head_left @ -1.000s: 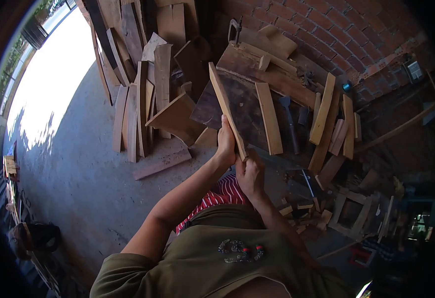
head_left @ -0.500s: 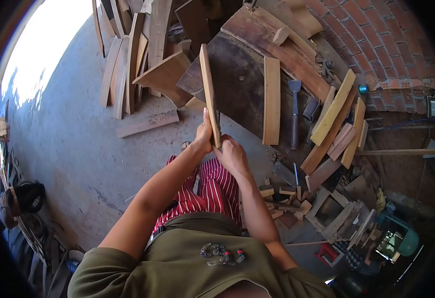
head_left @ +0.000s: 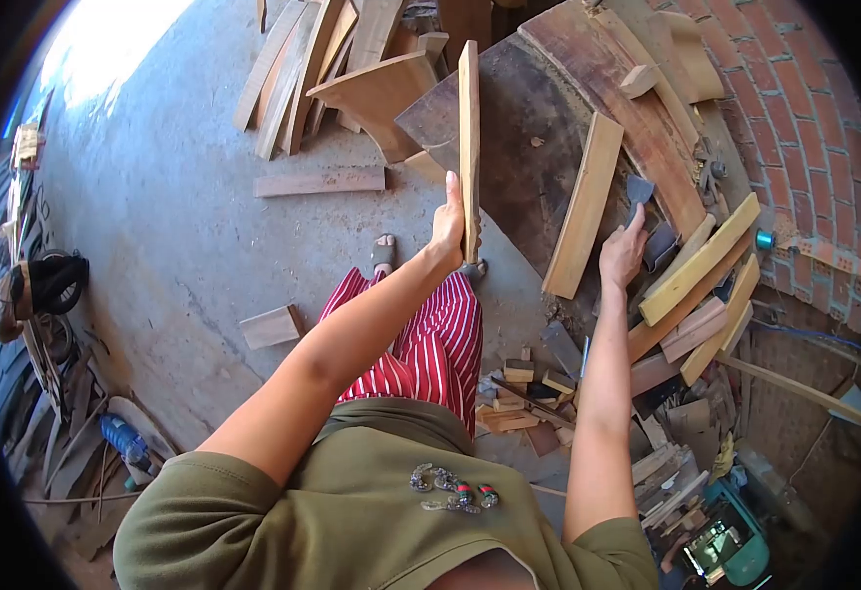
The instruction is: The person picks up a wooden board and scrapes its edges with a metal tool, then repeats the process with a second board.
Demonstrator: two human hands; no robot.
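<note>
My left hand grips a long, narrow wooden board near its lower end, thumb laid along its face. The board points away from me, over the edge of the dark worktable. At the right, my right hand is on the chisel-like tool, whose flat grey blade shows beyond the fingers; the handle is hidden beneath the hand. A pale curved board lies on the worktable between my two hands.
Curved planks lean together at the upper left. A short plank and a wood block lie on the floor. Yellowish boards are stacked right of my right hand, near a brick wall. Offcuts lie below the worktable.
My right hand has let go of the board and moved right onto the tool. My left hand still holds the board. The view has shifted, showing a block on the floor.
</note>
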